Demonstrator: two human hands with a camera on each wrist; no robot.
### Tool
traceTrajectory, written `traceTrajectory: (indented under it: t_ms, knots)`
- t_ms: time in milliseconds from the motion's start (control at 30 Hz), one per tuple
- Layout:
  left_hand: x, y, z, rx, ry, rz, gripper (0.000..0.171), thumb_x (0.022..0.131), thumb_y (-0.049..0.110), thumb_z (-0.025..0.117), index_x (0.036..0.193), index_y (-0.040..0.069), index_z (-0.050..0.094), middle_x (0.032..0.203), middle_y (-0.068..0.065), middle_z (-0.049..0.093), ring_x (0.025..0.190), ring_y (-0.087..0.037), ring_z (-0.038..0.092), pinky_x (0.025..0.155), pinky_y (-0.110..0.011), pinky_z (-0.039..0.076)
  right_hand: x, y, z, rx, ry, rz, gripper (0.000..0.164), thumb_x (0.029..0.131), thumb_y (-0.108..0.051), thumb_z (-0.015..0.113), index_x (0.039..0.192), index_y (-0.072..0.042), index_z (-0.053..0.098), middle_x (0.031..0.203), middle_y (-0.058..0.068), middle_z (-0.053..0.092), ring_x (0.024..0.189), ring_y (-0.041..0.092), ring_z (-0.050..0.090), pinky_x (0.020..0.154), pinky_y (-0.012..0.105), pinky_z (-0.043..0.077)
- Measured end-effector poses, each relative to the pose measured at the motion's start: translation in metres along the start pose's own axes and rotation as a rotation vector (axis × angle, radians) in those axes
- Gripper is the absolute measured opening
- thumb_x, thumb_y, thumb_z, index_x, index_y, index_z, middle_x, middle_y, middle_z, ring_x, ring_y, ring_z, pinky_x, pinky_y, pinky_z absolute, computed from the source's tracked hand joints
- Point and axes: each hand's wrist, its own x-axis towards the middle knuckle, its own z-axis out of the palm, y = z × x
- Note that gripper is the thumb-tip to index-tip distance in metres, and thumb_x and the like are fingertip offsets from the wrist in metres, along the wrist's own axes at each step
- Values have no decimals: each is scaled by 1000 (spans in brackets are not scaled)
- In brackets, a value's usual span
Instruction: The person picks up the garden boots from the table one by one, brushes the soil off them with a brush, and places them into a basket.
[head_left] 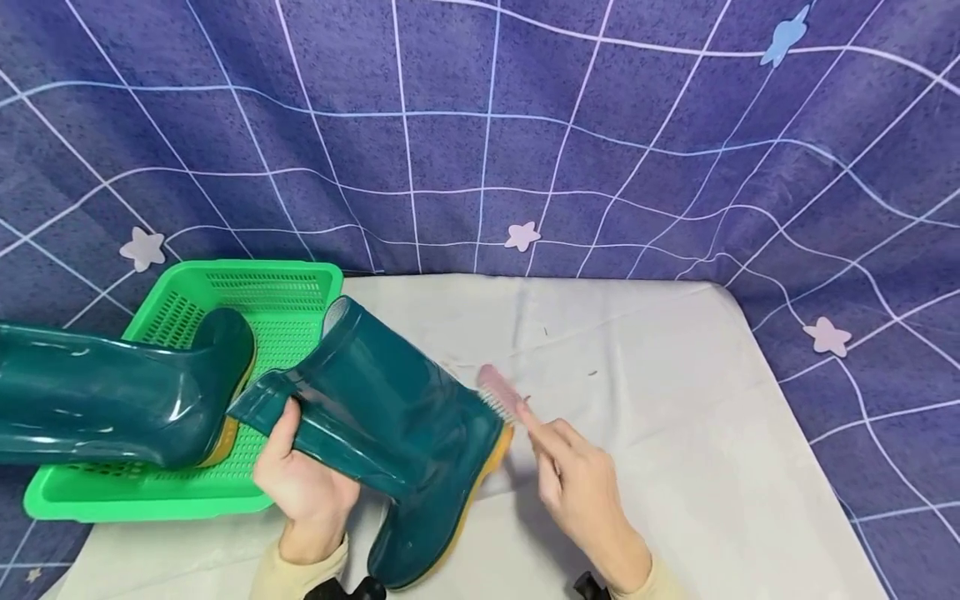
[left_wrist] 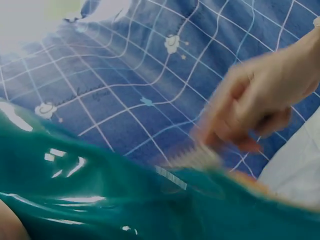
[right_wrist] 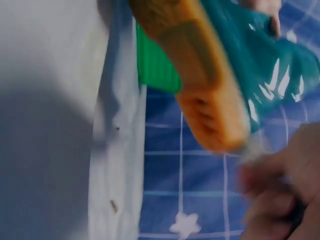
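Note:
A dark green rubber boot (head_left: 405, 408) with a yellow-orange sole (right_wrist: 195, 65) is held tilted above the white cloth, its opening toward the upper left. My left hand (head_left: 309, 487) grips the folded shaft near the top, thumb on the near side. My right hand (head_left: 581, 483) holds a pink brush (head_left: 497, 387) with white bristles, the forefinger lying along its back. The bristles meet the boot's heel end, just above the sole. In the left wrist view the right hand (left_wrist: 255, 100) and bristles (left_wrist: 195, 159) are blurred.
A green plastic basket (head_left: 150, 507) stands on the left. A second green boot (head_left: 112, 400) lies across it, sole facing right. Small dark bits (head_left: 592, 372) are scattered on the white cloth (head_left: 675, 417). A blue-purple checked curtain (head_left: 450, 150) hangs behind.

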Motion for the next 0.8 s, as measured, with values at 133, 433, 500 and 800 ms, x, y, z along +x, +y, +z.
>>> traceTrajectory:
  t_ms: [133,433,500,800]
  knots:
    - [1,-4,2,116,-36,26,24,110,14,40,115,-2,58,105,-15,69,96,-27,71,90,-37,61,-4,8,3,-8,0,81,41,89,10,68,124,-8,80,81,-2,71,58,-5,40,48,9,35]
    - [10,-17,11,388,106,105,31,110,23,50,97,4,71,90,-7,78,83,-20,76,82,-31,64,-11,23,2,-92,-99,180,37,93,-1,75,126,-16,80,73,-10,63,58,-8,33,49,10,29]
    - [14,-20,14,430,152,143,25,109,23,54,102,5,70,94,-6,78,85,-19,77,82,-32,65,-11,28,-1,-90,-83,223,37,94,0,74,126,-16,80,72,-11,60,58,-6,33,49,12,29]
    - [30,-37,25,604,137,346,23,105,26,70,110,4,64,96,-3,74,87,-13,75,83,-26,62,-10,38,-11,7,-71,316,38,99,0,70,132,-17,77,74,-6,62,59,-3,39,52,13,35]
